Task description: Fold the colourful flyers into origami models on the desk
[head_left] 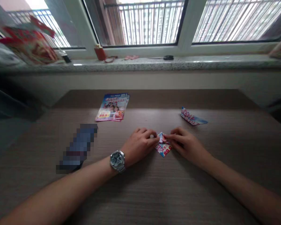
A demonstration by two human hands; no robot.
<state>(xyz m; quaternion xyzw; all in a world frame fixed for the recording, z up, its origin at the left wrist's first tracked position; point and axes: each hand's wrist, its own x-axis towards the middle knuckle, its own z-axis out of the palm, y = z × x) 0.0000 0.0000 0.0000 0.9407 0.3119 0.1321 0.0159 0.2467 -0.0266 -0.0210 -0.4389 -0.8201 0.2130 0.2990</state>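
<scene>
A small folded piece of printed paper (163, 148) lies on the brown wooden table (140, 187) in front of me. My left hand (140, 144), with a metal watch on its wrist, has its fingers curled and pinches the paper's left edge. My right hand (184, 142) pinches the paper's top right edge with curled fingers. Both hands rest on the table, one on each side of the paper.
A stack of colourful flyers (112, 107) lies farther back on the left. Another folded paper piece (192, 117) sits at the back right. A blurred dark object (77, 150) lies to the left. Beyond the table, a stone window sill (154, 62) holds small items.
</scene>
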